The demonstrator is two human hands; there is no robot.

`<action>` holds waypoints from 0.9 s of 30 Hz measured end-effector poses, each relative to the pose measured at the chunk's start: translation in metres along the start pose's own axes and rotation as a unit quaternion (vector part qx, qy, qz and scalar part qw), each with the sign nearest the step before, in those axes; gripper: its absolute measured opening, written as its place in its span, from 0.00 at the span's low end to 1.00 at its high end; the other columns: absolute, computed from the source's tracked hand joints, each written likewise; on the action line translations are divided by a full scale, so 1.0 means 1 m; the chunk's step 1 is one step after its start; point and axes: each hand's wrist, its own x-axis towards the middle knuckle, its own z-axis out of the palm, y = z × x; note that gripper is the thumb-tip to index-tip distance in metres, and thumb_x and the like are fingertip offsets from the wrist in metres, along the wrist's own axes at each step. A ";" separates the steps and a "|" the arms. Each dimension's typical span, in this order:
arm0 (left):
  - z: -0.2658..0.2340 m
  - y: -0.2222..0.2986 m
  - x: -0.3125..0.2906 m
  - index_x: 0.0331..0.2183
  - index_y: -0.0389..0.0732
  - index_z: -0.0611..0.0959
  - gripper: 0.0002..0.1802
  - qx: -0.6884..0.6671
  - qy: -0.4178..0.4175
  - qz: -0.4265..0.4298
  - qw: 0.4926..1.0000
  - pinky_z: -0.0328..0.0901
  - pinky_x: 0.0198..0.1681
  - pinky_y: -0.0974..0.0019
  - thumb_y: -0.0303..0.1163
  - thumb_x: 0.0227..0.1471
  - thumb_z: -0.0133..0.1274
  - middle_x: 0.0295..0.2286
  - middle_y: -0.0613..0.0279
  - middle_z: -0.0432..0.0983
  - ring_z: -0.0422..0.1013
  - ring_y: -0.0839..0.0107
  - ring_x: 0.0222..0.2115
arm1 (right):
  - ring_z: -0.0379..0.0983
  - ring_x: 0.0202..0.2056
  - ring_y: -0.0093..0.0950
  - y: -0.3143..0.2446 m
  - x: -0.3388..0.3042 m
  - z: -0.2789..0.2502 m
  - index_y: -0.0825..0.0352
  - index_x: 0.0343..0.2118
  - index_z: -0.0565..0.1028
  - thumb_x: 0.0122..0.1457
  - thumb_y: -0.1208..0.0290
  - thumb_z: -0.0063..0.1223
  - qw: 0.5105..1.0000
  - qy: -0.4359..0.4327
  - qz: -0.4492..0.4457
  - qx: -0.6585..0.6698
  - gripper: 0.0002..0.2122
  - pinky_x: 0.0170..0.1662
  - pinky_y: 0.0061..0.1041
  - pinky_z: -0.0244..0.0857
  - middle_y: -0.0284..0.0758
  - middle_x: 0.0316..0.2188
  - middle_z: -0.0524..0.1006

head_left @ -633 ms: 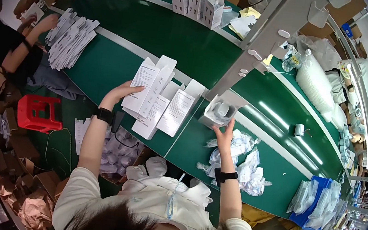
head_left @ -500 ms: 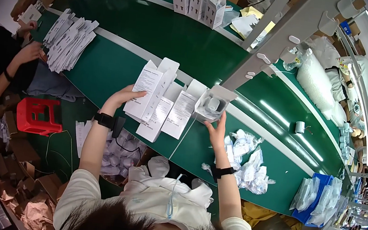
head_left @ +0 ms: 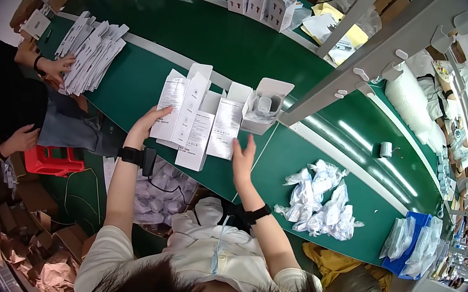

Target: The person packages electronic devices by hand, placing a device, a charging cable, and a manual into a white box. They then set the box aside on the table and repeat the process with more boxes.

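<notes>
I count four flat white cartons [head_left: 193, 118] under my open left hand [head_left: 145, 125] — right hand [head_left: 242, 160] open, just beside them; one open box [head_left: 263, 105], bagged parts [head_left: 321, 199] near

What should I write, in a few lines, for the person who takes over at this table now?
Left hand: open, fingers on the near edge of the flat white boxes on the green table.
Right hand: open, empty, just below the open box.
Done: open box stands upright with a part inside, flap up.
Left: the flat boxes are unfolded; the bagged parts lie in a pile to the right.
</notes>
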 end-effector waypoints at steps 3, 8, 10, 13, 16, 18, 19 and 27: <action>0.000 0.000 -0.003 0.50 0.33 0.62 0.36 -0.034 -0.013 -0.006 0.999 0.59 0.45 0.71 0.42 0.43 0.55 0.44 0.57 0.67 0.65 0.70 0.43 | 0.60 0.50 0.35 -0.004 -0.021 0.027 0.73 0.54 0.52 0.51 0.71 0.51 0.998 -0.042 0.001 0.039 0.29 0.50 0.26 0.55 0.47 0.51 0.60; -0.010 -0.010 -0.038 0.47 0.32 0.66 0.31 -0.062 0.028 0.031 0.997 0.60 0.43 0.71 0.37 0.44 0.55 0.41 0.57 0.69 0.66 0.70 0.41 | 0.62 0.48 0.38 -0.021 -0.038 0.020 0.75 0.53 0.53 0.50 0.71 0.52 0.985 -0.095 0.053 0.133 0.29 0.49 0.27 0.56 0.49 0.49 0.62; -0.002 -0.010 -0.066 0.46 0.32 0.68 0.28 -0.104 0.060 0.066 0.991 0.60 0.42 0.71 0.34 0.44 0.54 0.40 0.57 0.70 0.67 0.70 0.40 | 0.62 0.48 0.40 -0.045 -0.052 0.009 0.76 0.52 0.52 0.49 0.73 0.52 0.980 -0.165 0.032 0.103 0.29 0.49 0.28 0.56 0.51 0.47 0.63; 0.006 0.012 -0.132 0.46 0.32 0.67 0.26 -0.132 0.091 0.082 0.984 0.60 0.42 0.72 0.33 0.46 0.52 0.40 0.56 0.70 0.67 0.69 0.39 | 0.57 0.50 0.45 -0.052 -0.079 0.012 0.78 0.51 0.52 0.48 0.76 0.51 0.985 -0.145 -0.045 0.079 0.29 0.52 0.31 0.52 0.55 0.48 0.60; -0.007 0.011 -0.195 0.46 0.33 0.66 0.25 -0.145 0.181 0.099 0.968 0.63 0.41 0.67 0.36 0.48 0.49 0.39 0.57 0.69 0.67 0.68 0.39 | 0.50 0.53 0.49 -0.091 -0.113 -0.010 0.79 0.52 0.48 0.48 0.77 0.49 0.974 -0.190 -0.083 0.094 0.31 0.55 0.33 0.47 0.57 0.51 0.54; -0.005 0.004 -0.220 0.47 0.34 0.64 0.26 -0.160 0.188 0.122 0.961 0.64 0.41 0.65 0.37 0.49 0.48 0.40 0.56 0.68 0.67 0.66 0.39 | 0.46 0.55 0.49 -0.109 -0.124 -0.034 0.78 0.54 0.46 0.48 0.77 0.49 0.969 -0.208 -0.105 0.087 0.32 0.56 0.34 0.44 0.57 0.53 0.50; -0.009 -0.002 -0.232 0.48 0.35 0.63 0.27 -0.197 0.180 0.113 0.957 0.63 0.42 0.63 0.37 0.49 0.48 0.41 0.55 0.67 0.67 0.65 0.39 | 0.44 0.56 0.47 -0.116 -0.127 -0.049 0.77 0.54 0.44 0.49 0.77 0.48 0.963 -0.228 -0.112 0.091 0.33 0.57 0.33 0.43 0.55 0.54 0.48; 0.121 -0.009 -0.292 0.50 0.35 0.60 0.31 -0.188 0.188 0.174 0.948 0.61 0.44 0.60 0.36 0.47 0.50 0.44 0.53 0.64 0.64 0.61 0.42 | 0.44 0.58 0.38 -0.095 -0.148 -0.181 0.71 0.56 0.44 0.51 0.77 0.46 0.948 -0.263 -0.129 0.123 0.32 0.57 0.30 0.42 0.47 0.57 0.45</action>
